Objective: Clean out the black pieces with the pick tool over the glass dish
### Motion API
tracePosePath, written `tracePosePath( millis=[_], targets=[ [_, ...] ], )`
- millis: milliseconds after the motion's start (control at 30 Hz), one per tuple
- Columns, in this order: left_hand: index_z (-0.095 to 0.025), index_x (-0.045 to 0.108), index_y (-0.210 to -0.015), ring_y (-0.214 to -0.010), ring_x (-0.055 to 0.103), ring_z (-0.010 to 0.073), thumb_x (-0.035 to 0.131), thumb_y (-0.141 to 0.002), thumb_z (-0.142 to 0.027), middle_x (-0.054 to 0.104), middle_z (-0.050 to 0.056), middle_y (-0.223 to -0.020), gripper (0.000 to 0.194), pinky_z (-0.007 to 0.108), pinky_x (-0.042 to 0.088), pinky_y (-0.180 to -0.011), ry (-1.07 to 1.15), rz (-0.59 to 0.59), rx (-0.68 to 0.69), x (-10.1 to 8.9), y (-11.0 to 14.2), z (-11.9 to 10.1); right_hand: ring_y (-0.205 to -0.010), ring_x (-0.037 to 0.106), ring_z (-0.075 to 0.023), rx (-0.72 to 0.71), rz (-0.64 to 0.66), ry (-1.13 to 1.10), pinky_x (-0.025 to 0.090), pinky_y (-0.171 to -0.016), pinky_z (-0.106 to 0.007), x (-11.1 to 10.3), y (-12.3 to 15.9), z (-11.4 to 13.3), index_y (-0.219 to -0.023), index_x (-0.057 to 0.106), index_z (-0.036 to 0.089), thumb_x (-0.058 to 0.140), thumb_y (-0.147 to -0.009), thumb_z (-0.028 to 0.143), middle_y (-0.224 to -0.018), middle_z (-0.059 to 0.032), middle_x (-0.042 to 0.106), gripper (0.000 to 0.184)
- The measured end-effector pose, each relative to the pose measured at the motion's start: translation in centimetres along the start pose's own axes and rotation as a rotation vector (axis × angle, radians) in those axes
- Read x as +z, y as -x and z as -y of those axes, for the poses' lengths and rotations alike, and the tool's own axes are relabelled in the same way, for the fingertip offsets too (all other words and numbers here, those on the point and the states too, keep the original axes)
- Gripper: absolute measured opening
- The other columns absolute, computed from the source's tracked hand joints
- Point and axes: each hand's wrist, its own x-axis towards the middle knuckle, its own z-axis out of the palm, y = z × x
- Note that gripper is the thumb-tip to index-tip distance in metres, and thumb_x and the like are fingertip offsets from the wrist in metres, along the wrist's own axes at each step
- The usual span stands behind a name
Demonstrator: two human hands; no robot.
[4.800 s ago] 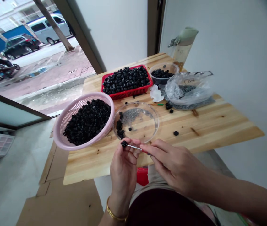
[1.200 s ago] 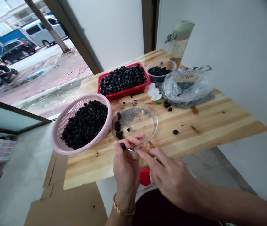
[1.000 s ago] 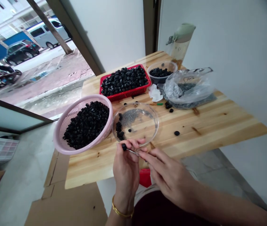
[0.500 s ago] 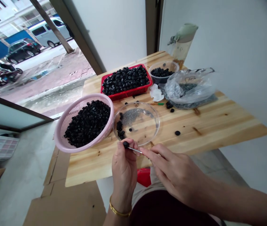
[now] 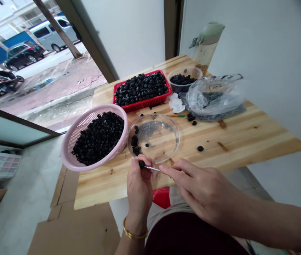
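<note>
My left hand [image 5: 141, 187] is closed in a pinch above the near edge of the table, fingertips around a small round black knob-like part [image 5: 141, 164]. From the right, my right hand [image 5: 195, 186] grips a thin silver metal tool [image 5: 153, 169], its tip against the black part. The tool's handle is hidden inside the palm. Just beyond my hands lies a clear round dish [image 5: 179, 136] with a heap of tiny silver metal pieces [image 5: 147, 129] and a row of black parts [image 5: 135, 141] along its left side.
A pink colander [image 5: 65, 141] and a red basket [image 5: 142, 106] hold many black parts. Behind stand a clear tub [image 5: 177, 85], a plastic bag [image 5: 214, 102] of dark pieces and a pitcher [image 5: 209, 46]. One black disc [image 5: 200, 148] lies on the wooden table [image 5: 246, 138].
Hardly anything differs. The view has shifted slightly, and both hands keep their hold, the tool's tip still at the black part.
</note>
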Motion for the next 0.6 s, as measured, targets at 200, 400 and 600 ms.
tracePosePath(
  millis=[200, 400, 600],
  targets=[
    [-0.019, 0.062, -0.073, -0.063, 0.051, 0.0125, 0.048, -0.101, -0.041, 0.053, 0.000, -0.074, 0.038, 0.020, 0.045, -0.050, -0.065, 0.012, 0.050, -0.2, 0.3, 0.3, -0.075, 0.069, -0.0214, -0.019, 0.000, 0.061, 0.062, -0.062, -0.032, 0.6, 0.4, 0.5, -0.137, 0.053, 0.003, 0.036, -0.094, 0.002, -0.100, -0.0139, 0.065, 0.047],
    [-0.019, 0.061, -0.071, -0.064, 0.053, 0.0124, 0.056, -0.097, -0.044, 0.052, -0.001, -0.071, 0.037, 0.019, 0.042, -0.044, 0.048, -0.061, 0.031, 0.7, 0.2, 0.5, -0.078, 0.069, -0.0214, 0.001, -0.048, 0.082, 0.063, -0.065, -0.031, 3.2, 0.9, 0.4, -0.143, 0.048, 0.002, 0.036, -0.096, 0.003, -0.105, -0.0159, 0.066, 0.049],
    [-0.019, 0.061, -0.072, -0.064, 0.051, 0.0107, 0.062, -0.092, -0.049, 0.050, -0.002, -0.070, 0.037, 0.018, 0.040, -0.050, 0.116, -0.269, 0.054, 2.2, 0.3, 0.5, -0.084, 0.070, -0.0203, 0.077, -0.092, 0.078, 0.063, -0.067, -0.028, 4.8, 0.7, 1.0, -0.149, 0.041, 0.003, 0.031, -0.100, 0.004, -0.106, -0.0157, 0.066, 0.051]
  ],
)
